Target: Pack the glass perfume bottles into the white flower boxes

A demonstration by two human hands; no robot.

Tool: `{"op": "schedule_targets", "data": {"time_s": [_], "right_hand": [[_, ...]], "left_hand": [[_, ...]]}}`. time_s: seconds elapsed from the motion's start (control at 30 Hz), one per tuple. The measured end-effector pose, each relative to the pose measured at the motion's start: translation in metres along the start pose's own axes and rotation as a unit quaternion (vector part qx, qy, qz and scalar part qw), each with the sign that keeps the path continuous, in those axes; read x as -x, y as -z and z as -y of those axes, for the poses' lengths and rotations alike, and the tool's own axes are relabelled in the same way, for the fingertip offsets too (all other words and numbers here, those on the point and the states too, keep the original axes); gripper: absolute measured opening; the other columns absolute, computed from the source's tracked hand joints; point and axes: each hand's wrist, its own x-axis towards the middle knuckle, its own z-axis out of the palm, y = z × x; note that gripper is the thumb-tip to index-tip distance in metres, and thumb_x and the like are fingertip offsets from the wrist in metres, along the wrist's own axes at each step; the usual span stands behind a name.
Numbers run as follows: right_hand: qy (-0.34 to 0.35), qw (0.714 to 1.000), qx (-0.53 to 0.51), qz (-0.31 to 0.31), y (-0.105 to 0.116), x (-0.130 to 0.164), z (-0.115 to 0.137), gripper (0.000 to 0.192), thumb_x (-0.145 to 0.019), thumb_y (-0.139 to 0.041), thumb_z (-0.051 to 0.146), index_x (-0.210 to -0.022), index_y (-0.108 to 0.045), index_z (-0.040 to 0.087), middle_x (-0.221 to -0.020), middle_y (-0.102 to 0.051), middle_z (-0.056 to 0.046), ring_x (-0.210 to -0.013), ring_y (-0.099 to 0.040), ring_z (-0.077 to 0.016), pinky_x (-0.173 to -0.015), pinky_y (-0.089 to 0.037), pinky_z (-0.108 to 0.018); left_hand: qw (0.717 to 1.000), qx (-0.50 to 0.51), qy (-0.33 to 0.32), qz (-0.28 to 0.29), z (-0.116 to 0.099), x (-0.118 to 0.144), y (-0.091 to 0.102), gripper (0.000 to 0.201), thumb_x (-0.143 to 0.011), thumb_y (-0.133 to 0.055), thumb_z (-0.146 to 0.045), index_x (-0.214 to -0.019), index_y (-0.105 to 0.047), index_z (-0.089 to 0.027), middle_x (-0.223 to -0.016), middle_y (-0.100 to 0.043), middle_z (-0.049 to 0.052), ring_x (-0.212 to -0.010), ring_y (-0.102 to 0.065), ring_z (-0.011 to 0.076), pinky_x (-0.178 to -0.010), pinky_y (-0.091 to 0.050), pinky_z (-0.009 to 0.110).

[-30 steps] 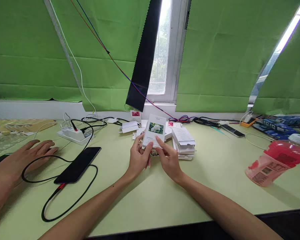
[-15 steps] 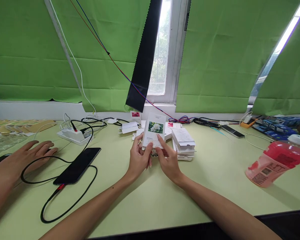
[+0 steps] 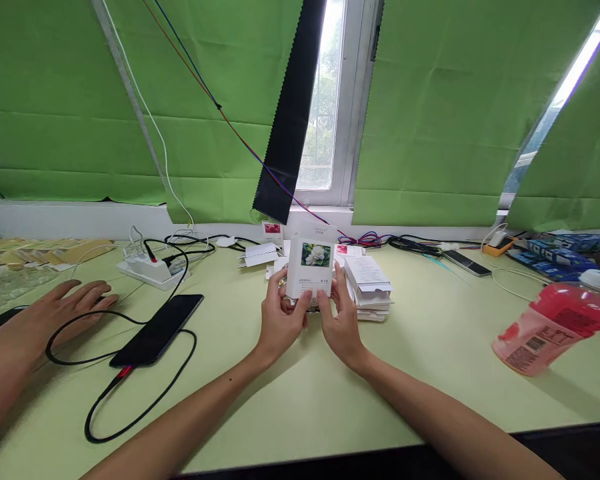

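Box (image 3: 310,272) is held over the middle of the desk (image 3: 300,413), its flower-printed face toward you, long axis running up and away, top end far. Your left hand (image 3: 281,327) and right hand (image 3: 344,328) grip its sides, thumbs at the near end. Stacked cartons (image 3: 369,280) lie just right.
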Motion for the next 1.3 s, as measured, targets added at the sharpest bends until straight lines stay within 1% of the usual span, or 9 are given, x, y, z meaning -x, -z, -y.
{"op": "schedule_targets", "data": {"time_s": [0.1, 0.2, 0.33, 0.53, 0.7, 0.8, 1.03, 1.23, 1.3], "right_hand": [[-0.009, 1.0, -0.004, -0.022, 0.001, -0.002, -0.002, 0.069, -0.104, -0.053, 0.046, -0.165, -0.031, 0.023, -0.148, -0.061, -0.014, -0.13, -0.064, -0.0264, -0.109, -0.055, -0.046], [-0.016, 0.999, -0.005, -0.033, 0.003, -0.003, -0.002, 0.072, -0.102, -0.055, 0.05, -0.164, -0.033, 0.021, -0.16, -0.049, -0.015, -0.149, -0.047, -0.0288, -0.122, -0.043, -0.05], [-0.015, 1.0, 0.001, -0.019, 0.005, -0.002, -0.001, 0.083, -0.096, -0.061, 0.055, -0.164, -0.032, 0.019, -0.164, -0.045, -0.015, -0.157, -0.036, -0.0301, -0.126, -0.038, -0.05], [-0.004, 1.0, 0.03, 0.002, 0.005, 0.0, 0.003, 0.1, -0.085, -0.075, 0.055, -0.165, -0.028, 0.017, -0.162, -0.046, -0.017, -0.154, -0.04, -0.0327, -0.122, -0.043, -0.048], [0.024, 0.997, 0.074, -0.006, 0.002, 0.0, 0.001, 0.098, -0.088, -0.073, 0.052, -0.165, -0.025, 0.016, -0.161, -0.047, -0.02, -0.151, -0.044, -0.0323, -0.119, -0.047, -0.048], [0.056, 0.991, 0.123, -0.009, 0.001, 0.001, -0.002, 0.096, -0.09, -0.072, 0.049, -0.166, -0.022, 0.016, -0.162, -0.045, -0.02, -0.152, -0.043, -0.0328, -0.12, -0.046, -0.05], [0.179, 0.965, 0.192, -0.007, 0.005, -0.001, -0.002, 0.097, -0.094, -0.069, 0.044, -0.168, -0.012, 0.017, -0.155, -0.048, -0.022, -0.146, -0.049, -0.0341, -0.115, -0.05, -0.052], [0.258, 0.932, 0.25, -0.04, 0.012, -0.011, -0.001, 0.098, -0.093, -0.068, 0.038, -0.168, -0.008, 0.019, -0.147, -0.051, -0.022, -0.136, -0.054, -0.0369, -0.107, -0.054, -0.054], [0.283, 0.914, 0.284, -0.06, 0.017, -0.018, -0.001, 0.099, -0.093, -0.067, 0.038, -0.168, -0.004, 0.02, -0.148, -0.049, -0.023, -0.136, -0.053, -0.0385, -0.105, -0.055, -0.055]], "left_hand": [[0.997, -0.067, -0.042, 0.014, 0.002, 0.001, 0.0, 0.05, -0.088, -0.073, -0.047, -0.125, -0.05, -0.023, -0.096, -0.075, 0.003, -0.042, -0.057, 0.0073, -0.04, -0.05, 0.021], [0.985, -0.131, -0.105, 0.041, 0.006, 0.003, 0.0, 0.037, -0.086, -0.073, -0.041, -0.113, -0.056, -0.022, -0.092, -0.074, 0.001, -0.045, -0.056, 0.0063, -0.042, -0.048, 0.019], [0.973, -0.162, -0.143, 0.081, 0.015, 0.004, 0.002, 0.033, -0.083, -0.073, -0.036, -0.107, -0.054, -0.022, -0.073, -0.066, -0.004, -0.047, -0.055, 0.0076, -0.041, -0.046, 0.017], [0.966, -0.195, -0.141, 0.091, 0.023, 0.005, 0.004, 0.033, -0.08, -0.075, -0.035, -0.095, -0.049, -0.022, -0.065, -0.06, -0.007, -0.043, -0.046, 0.0067, -0.041, -0.04, 0.019], [0.969, -0.194, -0.119, 0.098, 0.027, 0.005, 0.004, 0.037, -0.079, -0.077, -0.036, -0.093, -0.044, -0.024, -0.066, -0.06, -0.007, -0.043, -0.044, 0.0075, -0.043, -0.036, 0.021], [0.97, -0.189, -0.114, 0.098, 0.031, 0.005, 0.005, 0.04, -0.08, -0.077, -0.037, -0.099, -0.044, -0.024, -0.068, -0.064, -0.005, -0.045, -0.05, 0.0103, -0.044, -0.037, 0.022], [0.972, -0.169, -0.125, 0.103, 0.029, 0.006, 0.005, 0.046, -0.084, -0.076, -0.041, -0.112, -0.045, -0.024, -0.075, -0.069, 0.0, -0.06, -0.066, 0.0192, -0.05, -0.046, 0.028], [0.964, -0.192, -0.14, 0.122, 0.031, 0.006, 0.005, 0.039, -0.086, -0.07, -0.035, -0.11, -0.04, -0.025, -0.087, -0.073, 0.001, -0.051, -0.06, 0.0134, -0.047, -0.041, 0.024], [0.957, -0.206, -0.148, 0.139, 0.031, 0.006, 0.005, 0.04, -0.088, -0.065, -0.031, -0.117, -0.039, -0.025, -0.091, -0.072, 0.001, -0.049, -0.057, 0.01, -0.046, -0.039, 0.022]]}}
